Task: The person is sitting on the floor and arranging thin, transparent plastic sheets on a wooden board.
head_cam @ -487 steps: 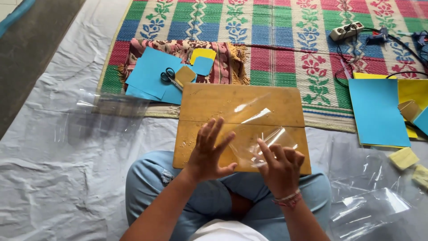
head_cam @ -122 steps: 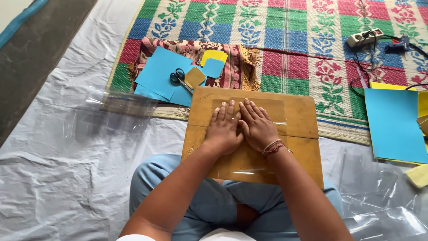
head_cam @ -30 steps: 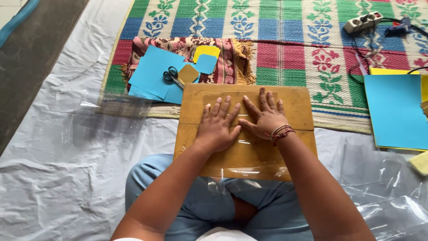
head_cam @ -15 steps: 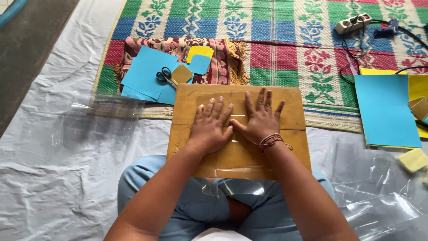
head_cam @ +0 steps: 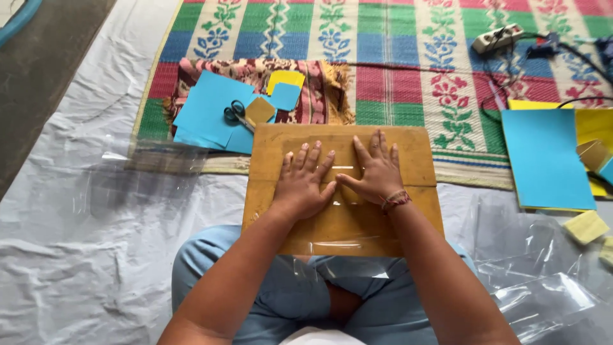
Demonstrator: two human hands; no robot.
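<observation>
A brown wooden board (head_cam: 418, 150) rests across my lap and the mat's edge. A clear plastic sheet (head_cam: 332, 246) lies flat over it and hangs off the near edge. My left hand (head_cam: 305, 182) presses palm-down on the sheet, fingers spread. Beside it my right hand (head_cam: 377, 171), with a thread bracelet at the wrist, presses flat too, its thumb touching the left thumb. Neither hand grips anything.
Blue paper sheets (head_cam: 207, 115) with scissors (head_cam: 237, 115) and small yellow, blue and brown cut pieces lie beyond the board. Blue and yellow sheets (head_cam: 546, 156) lie at right, a power strip (head_cam: 498, 38) with cables behind. Loose clear plastic (head_cam: 543, 281) lies at right.
Both hands have stayed flat on the plastic over the board, sliding slightly; the right hand has drawn in next to the left. Earlier the hands were handling the loose sheet.
</observation>
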